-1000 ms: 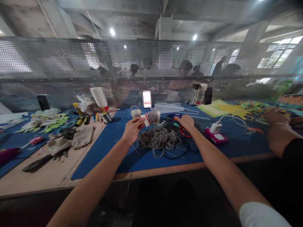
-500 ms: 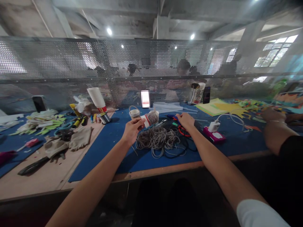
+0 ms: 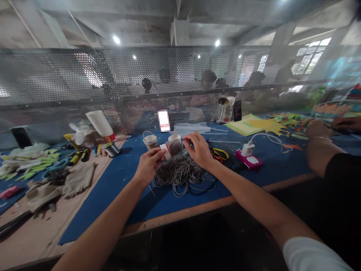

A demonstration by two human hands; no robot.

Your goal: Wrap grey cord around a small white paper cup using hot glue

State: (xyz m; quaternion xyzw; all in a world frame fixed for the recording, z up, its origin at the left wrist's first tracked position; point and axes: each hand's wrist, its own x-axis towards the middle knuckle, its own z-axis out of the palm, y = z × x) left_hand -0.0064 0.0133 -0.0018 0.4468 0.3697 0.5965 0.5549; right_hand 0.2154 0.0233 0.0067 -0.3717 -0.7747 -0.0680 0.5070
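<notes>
A white paper cup [image 3: 167,150] with a red band lies tilted in my left hand [image 3: 149,162], pinched between thumb and fingers. Grey cord [image 3: 175,148] is wound round the cup's far part. Close to the right of this wound end is my right hand [image 3: 199,151], its fingers bent and apart, with nothing visible in them. Below both hands spreads a loose heap of grey cord [image 3: 180,175]. Behind the held cup stand a cup with a handle loop [image 3: 150,141] and another white cup [image 3: 174,137], partly hidden.
Yellow-handled pliers [image 3: 220,153] lie right of my right hand, beside a magenta power block [image 3: 248,160] with a white charger. Stacked paper cups [image 3: 100,124] lean at the left, near work gloves [image 3: 79,180]. A co-worker's arm [image 3: 321,145] reaches in from the right.
My right hand has moved left, from beside the blue tool to the wound end of the cup. My left hand keeps hold of the cup. The view has shifted right.
</notes>
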